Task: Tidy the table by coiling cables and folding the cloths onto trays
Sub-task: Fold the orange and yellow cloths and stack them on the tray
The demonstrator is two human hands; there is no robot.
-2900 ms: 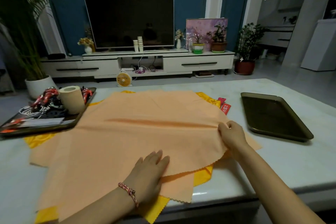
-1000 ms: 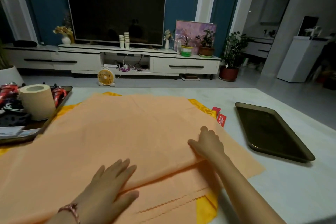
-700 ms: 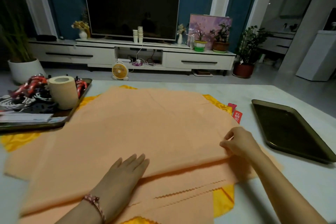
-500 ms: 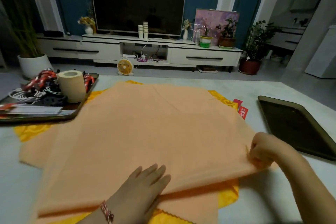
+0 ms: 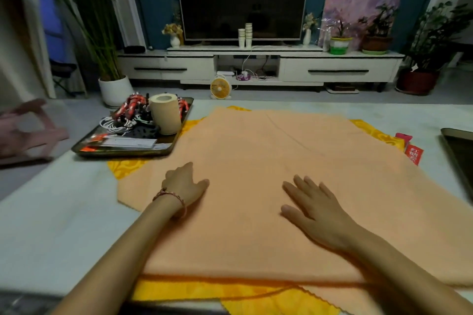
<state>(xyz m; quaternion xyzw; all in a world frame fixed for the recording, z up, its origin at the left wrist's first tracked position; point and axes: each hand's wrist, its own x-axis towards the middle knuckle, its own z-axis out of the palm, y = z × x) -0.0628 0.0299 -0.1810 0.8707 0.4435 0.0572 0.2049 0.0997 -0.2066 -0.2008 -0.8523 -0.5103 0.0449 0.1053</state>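
A large orange cloth (image 5: 294, 161), folded over on itself, lies spread across the pale table (image 5: 58, 225). A yellow cloth (image 5: 204, 291) lies under it and shows at the near edge and at the corners. My left hand (image 5: 184, 186) rests on the orange cloth's left part, thumb out to the right. My right hand (image 5: 312, 204) lies flat on the cloth's middle, fingers spread and straight. A dark tray (image 5: 122, 151) at the back left holds coiled cables (image 5: 128, 112). An empty dark tray (image 5: 458, 153) shows at the right edge.
A beige paper roll (image 5: 165, 116) stands on the left tray beside some papers. A red packet (image 5: 413, 155) lies between the cloths and the right tray. A blurred pink shape (image 5: 25, 133) is at the far left. Beyond the table are a TV stand and potted plants.
My right hand has let go of the cloth's right edge and now lies flat on its middle. My left hand has moved forward and left on the cloth. The view has swung left.
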